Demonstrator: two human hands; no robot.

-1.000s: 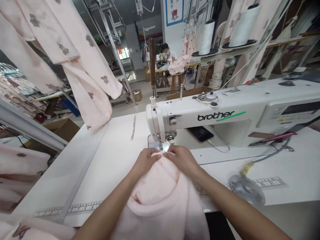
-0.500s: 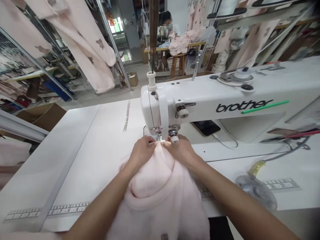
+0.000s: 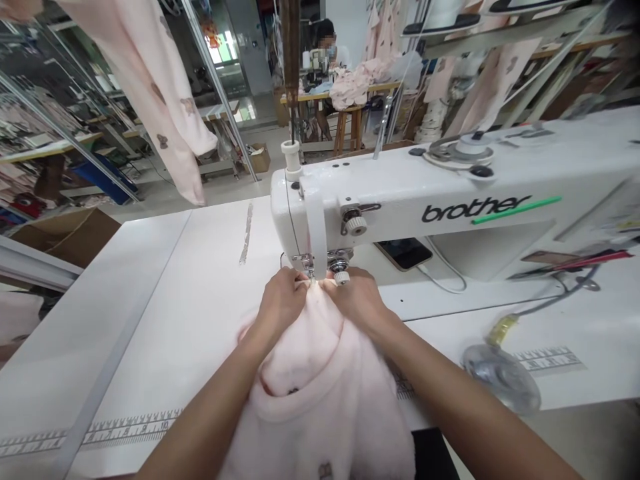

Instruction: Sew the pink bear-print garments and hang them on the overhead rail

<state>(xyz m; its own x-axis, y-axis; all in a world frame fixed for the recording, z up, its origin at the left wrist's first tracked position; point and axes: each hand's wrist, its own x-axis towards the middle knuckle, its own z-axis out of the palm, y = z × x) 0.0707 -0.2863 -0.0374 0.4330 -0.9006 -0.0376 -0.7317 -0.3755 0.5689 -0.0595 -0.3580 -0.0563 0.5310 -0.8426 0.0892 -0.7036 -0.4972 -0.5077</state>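
Since the earlier frames, both hands have moved in toward the machine, and the fold they pinch now rises to a narrow peak at the presser foot (image 3: 309, 272). The left hand (image 3: 280, 303) and right hand (image 3: 356, 300) nearly meet there, fingers curled, each holding the edge of a pink fleece garment (image 3: 313, 407). Its bulk hangs in loose folds toward the near side, over the table's near edge, and a small bear print shows low down. The exact layers under the foot are hidden by the fingers.

Just above the hands stands the head of a white Brother sewing machine (image 3: 400, 207). A phone (image 3: 404, 253) lies on the white table (image 3: 150, 320) behind the machine's arm, with its cable trailing right. A clear plastic disc (image 3: 501, 378) sits near on the right, beside a printed ruler strip (image 3: 547, 359).

Far off, a co-worker (image 3: 325, 47) sits at another table by a pink fabric pile (image 3: 355, 90).

The main risk seems to be fingertips so close to the needle area. Thick, stretchy fleece could also shift or pucker if the two hands pull unevenly.
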